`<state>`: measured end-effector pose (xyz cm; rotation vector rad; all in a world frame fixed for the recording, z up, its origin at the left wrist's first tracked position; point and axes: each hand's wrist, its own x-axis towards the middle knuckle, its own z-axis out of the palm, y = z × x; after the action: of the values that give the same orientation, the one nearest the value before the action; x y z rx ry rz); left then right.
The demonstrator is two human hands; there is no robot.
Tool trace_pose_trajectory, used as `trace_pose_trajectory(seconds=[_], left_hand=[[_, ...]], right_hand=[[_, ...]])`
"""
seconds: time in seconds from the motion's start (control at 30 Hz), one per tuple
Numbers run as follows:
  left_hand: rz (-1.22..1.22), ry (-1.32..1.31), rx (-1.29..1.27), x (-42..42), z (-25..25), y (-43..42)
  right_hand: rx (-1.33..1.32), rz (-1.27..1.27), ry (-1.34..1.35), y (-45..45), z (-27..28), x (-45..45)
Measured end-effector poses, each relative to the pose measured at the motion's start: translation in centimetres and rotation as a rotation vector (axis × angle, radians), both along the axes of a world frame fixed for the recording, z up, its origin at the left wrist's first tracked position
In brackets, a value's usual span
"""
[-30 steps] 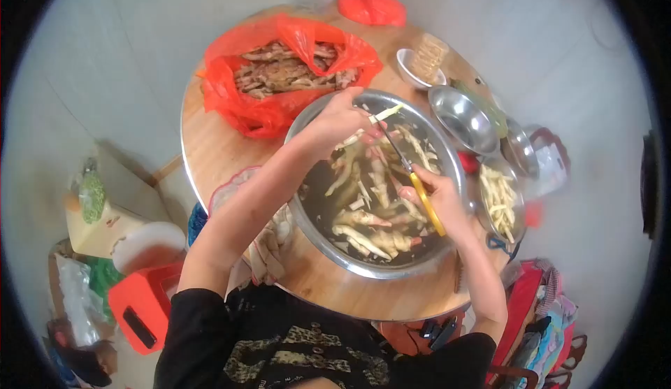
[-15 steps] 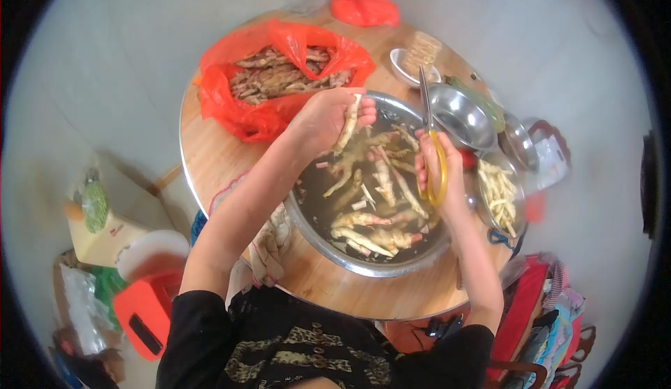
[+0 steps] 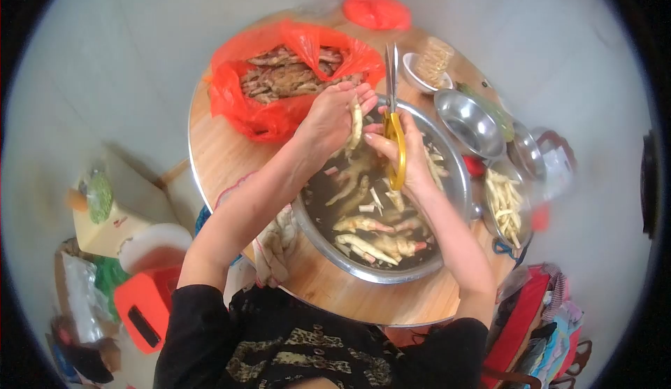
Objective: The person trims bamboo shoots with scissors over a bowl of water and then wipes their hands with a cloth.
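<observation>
Basin, head view: the basin (image 3: pixel 391 277) is standing on the table (image 3: pixel 335 303) and serving as my clock face; other pieces (image 3: pixel 367 248) are lying in its cloudy liquid.
Left hand (image 3: pixel 333 115): it is staying at 11 o'clock, half curled, with the fingers holding one pale piece.
Piece (image 3: pixel 356 123): it is resting against these fingers, above the basin, nearly upright.
Right hand (image 3: pixel 414 160): it is hanging at 1 o'clock, loosely curled around the scissors; its thumb is reaching close to the piece, but I cannot tell if it is touching.
Scissors (image 3: pixel 396 148): the yellow handles are sitting in the right hand; the blades are pointing to 12 o'clock, their tips parting slightly.
Change: half a second ago the right hand was farther toward 2 o'clock; now both hands are meeting over the basin. With the blades pointing past the piece, I judge that no cutting is happening.
Around: the red bag (image 3: pixel 257 120) is lying at 10 o'clock, the steel bowl (image 3: pixel 482 134) at 2, the sticks (image 3: pixel 504 204) at 3.
</observation>
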<state>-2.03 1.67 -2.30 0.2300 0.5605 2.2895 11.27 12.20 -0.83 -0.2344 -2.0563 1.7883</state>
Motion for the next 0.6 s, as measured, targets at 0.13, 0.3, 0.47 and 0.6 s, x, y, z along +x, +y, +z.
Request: trace_pose_trajectory(seconds=[0.13, 0.3, 0.47, 0.6], left_hand=[[0.015, 0.125, -0.052, 0.4, 0.1, 0.6], [0.03, 0.221, -0.112, 2.0, 0.5, 0.7], [0.082, 0.331, -0.233, 2.5, 1.8, 0.3], [0.078, 0.432, -0.281, 2.4, 1.8, -0.2]], right_hand=[[-0.097, 0.001, -0.049, -0.9, 0.4, 0.5], [-0.089, -0.026, 0.003, -1.1, -0.7, 0.8], [-0.015, -0.07, 0.129, -1.0, -0.9, 0.8], [0.063, -0.095, 0.13, 0.5, -0.9, 0.1]])
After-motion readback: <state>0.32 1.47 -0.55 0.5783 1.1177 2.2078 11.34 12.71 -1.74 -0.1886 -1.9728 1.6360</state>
